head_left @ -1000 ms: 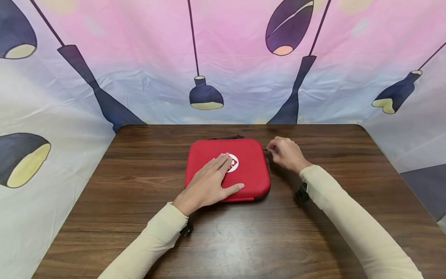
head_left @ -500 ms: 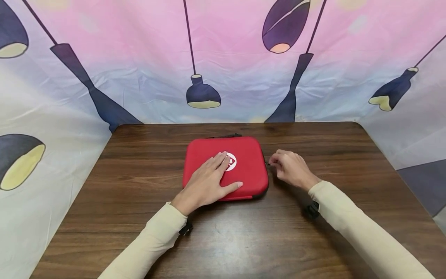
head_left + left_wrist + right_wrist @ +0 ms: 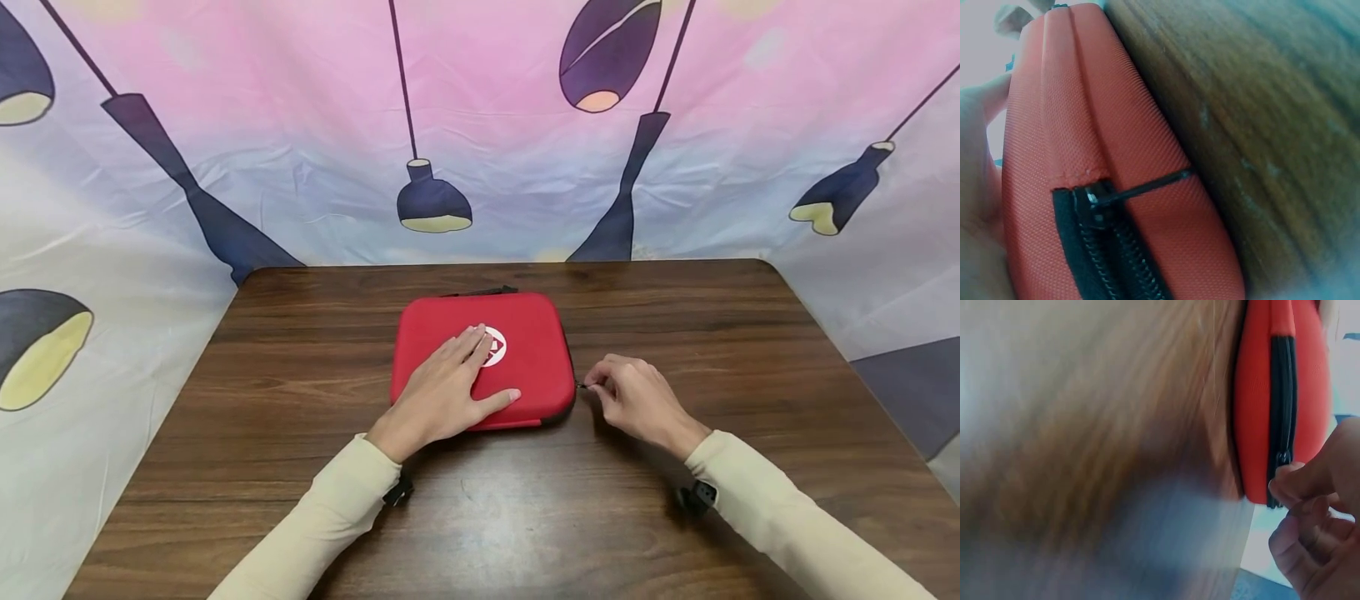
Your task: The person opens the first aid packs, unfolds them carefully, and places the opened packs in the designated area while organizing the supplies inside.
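A red zippered hard case (image 3: 536, 358) with a white round emblem lies flat on the table in the head view. My left hand (image 3: 438, 396) rests on its lid, fingers extended and thumb spread. At the case's right side, my right hand (image 3: 641, 400) pinches a small zipper pull (image 3: 581, 385) between thumb and fingers. The right wrist view shows the closed black zipper (image 3: 1283, 394) running up from the slider to a red fabric strip. In the left wrist view, another zipper pull (image 3: 1144, 187) hangs free at the end of the red strip (image 3: 1072, 112).
The brown wooden table (image 3: 300, 358) extends on all sides of the case. A black carry handle (image 3: 487, 292) lies along the case's far edge. Behind the table hangs a cloth backdrop (image 3: 330, 125) printed with lamps.
My right hand has drawn the zipper pull along the case's right side toward the near corner. My left hand stays on the lid, and the case keeps its place.
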Tool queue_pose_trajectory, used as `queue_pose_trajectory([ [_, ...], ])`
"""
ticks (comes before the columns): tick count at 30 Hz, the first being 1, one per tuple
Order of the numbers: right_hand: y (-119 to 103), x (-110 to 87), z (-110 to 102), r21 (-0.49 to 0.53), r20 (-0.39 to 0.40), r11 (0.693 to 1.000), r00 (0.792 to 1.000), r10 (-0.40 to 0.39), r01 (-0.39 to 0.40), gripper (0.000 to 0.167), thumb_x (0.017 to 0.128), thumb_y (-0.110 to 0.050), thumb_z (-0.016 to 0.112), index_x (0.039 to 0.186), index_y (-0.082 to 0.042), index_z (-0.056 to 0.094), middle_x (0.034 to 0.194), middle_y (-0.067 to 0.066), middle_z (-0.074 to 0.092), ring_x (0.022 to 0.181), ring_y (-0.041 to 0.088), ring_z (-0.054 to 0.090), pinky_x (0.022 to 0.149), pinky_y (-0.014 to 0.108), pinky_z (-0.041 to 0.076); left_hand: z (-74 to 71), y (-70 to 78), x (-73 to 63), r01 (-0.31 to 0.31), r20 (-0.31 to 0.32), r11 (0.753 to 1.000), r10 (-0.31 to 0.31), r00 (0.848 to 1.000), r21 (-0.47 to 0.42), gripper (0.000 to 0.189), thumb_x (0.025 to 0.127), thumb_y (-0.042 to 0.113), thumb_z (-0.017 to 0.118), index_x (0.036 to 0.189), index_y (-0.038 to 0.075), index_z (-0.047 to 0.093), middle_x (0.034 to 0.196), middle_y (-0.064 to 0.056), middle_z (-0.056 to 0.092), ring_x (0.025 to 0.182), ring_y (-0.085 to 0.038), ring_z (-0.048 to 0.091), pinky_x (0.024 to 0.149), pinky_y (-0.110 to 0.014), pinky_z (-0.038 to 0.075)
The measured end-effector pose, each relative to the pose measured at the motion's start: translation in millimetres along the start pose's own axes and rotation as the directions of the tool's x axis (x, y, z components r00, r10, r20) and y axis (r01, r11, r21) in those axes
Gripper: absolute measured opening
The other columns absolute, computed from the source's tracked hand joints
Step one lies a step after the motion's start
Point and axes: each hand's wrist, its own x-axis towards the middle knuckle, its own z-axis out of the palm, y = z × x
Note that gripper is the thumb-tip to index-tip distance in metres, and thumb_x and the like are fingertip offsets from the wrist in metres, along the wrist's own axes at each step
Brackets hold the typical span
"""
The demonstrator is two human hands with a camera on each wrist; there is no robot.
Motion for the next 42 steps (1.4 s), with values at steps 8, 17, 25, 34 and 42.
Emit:
queue_pose_trajectory([
  [8,-18,-17.6,1,0.088,0.001,0.992,0.996,0.088,-0.087,0.013,0.078,0.004,0.075,0.082,-0.009,0.074,0.073,-0.008,0.065,0.058,-0.001,0.053,0.052,0.023,0.045,-1.1,0.4,-0.6,0.002,0.007,1.000,-0.002,1.000,-0.006,0.092,0.093,0.071,0.050,0.159,0.009,0.033,0.166,-0.007,0.025,0.153,-0.025,0.021,0.123,-0.039,0.015],
  [17,-43,-25.3,12,0.177,0.020,0.979,0.995,0.096,-0.098,0.019,0.078,0.004,0.076,0.080,-0.014,0.073,0.072,-0.013,0.062,0.055,-0.005,0.048,0.050,0.021,0.043,-1.6,-0.9,-0.1,0.008,-0.002,1.000,-0.008,1.000,0.002,0.092,0.093,0.071,0.050,0.158,0.009,0.034,0.166,-0.009,0.026,0.153,-0.027,0.022,0.123,-0.040,0.016],
  [25,-58,-26.0,26,0.191,0.024,0.976,0.994,0.105,-0.108,0.018,0.079,0.003,0.078,0.081,-0.014,0.074,0.076,-0.012,0.065,0.054,-0.005,0.046,0.049,0.019,0.042,-1.1,0.8,-0.4,0.012,0.007,1.000,-0.012,1.000,-0.019,0.092,0.092,0.071,0.052,0.159,0.010,0.034,0.166,-0.007,0.026,0.153,-0.025,0.022,0.123,-0.040,0.016],
  [34,-49,-24.9,22,0.090,-0.043,0.995,0.998,0.035,-0.031,0.019,0.077,0.003,0.081,0.079,-0.014,0.074,0.078,-0.009,0.066,0.062,0.001,0.055,0.055,0.022,0.046,-4.0,1.5,-1.2,-0.006,-0.009,1.000,0.006,1.000,-0.021,0.089,0.093,0.067,0.055,0.157,0.007,0.037,0.164,-0.008,0.030,0.152,-0.026,0.025,0.122,-0.042,0.020],
  [42,-30,-19.8,13,0.025,-0.082,0.999,0.996,0.045,-0.043,0.016,0.077,0.003,0.080,0.081,-0.012,0.073,0.075,-0.007,0.064,0.058,0.001,0.054,0.051,0.023,0.044,-6.0,0.9,-2.9,-0.007,-0.011,1.000,0.007,1.000,0.000,0.085,0.094,0.064,0.056,0.156,0.007,0.040,0.162,-0.011,0.033,0.150,-0.028,0.029,0.121,-0.044,0.025],
])
